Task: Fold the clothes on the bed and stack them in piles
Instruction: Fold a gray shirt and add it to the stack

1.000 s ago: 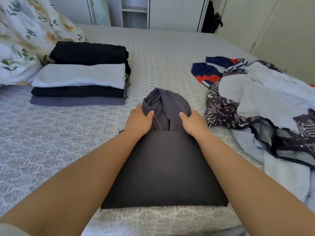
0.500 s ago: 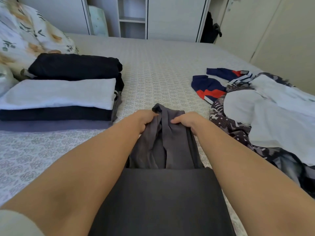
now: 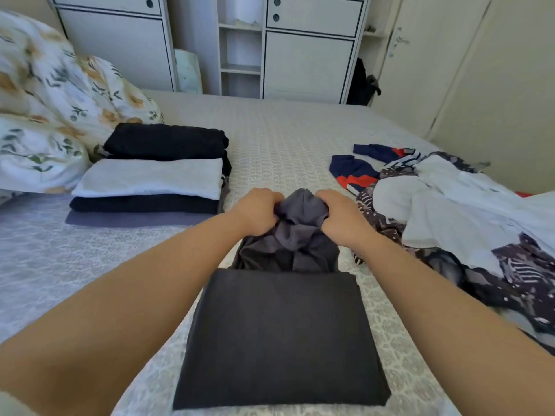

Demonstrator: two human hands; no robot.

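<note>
On the bed [image 3: 285, 139], left hand [image 3: 258, 210] and right hand [image 3: 338, 211] bunch the gray garment [image 3: 282, 331] tight, probably to fold it.

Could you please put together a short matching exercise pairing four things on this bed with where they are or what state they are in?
Things:
1. dark grey garment
2. folded pile
3. unfolded clothes
4. floral pillows

States:
A. heaped at the right side
B. behind the stack, far left
C. far end bunched in both hands
D. stacked neatly at the left

Pairs: 1-C, 2-D, 3-A, 4-B
</note>
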